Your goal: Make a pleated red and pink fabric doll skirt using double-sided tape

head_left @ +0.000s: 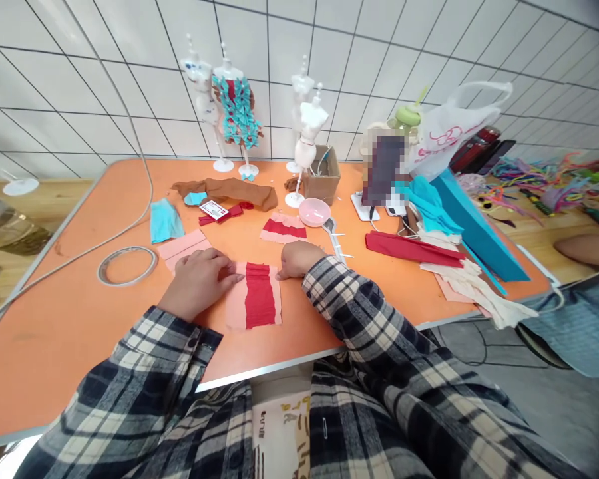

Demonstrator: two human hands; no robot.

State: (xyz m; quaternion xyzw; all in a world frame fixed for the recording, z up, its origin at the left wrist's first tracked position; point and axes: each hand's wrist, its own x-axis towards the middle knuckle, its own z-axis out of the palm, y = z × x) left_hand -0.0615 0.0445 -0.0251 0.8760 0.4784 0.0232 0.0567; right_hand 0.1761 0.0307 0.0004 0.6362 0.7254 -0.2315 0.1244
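A pink piece of crepe paper with a wrinkled red strip (259,296) down its middle lies flat on the orange table in front of me. At its upper left edge, my left hand (197,283) has thumb and fingers closed on the pink margin. My right hand (300,259) is curled, its fingertips pinching the upper right edge. Partly beneath my left hand lies a folded pink piece (184,247). Just beyond my right hand rests a second pink piece with a red band (283,228).
Small white mannequins (312,123) stand along the tiled wall, one dressed in turquoise bows (237,110). A tape roll (127,266) lies left; a pink bowl (314,212) and cardboard box (324,173) stand behind. Red crepe paper (412,249) lies right. Another person's arm (586,251) shows far right.
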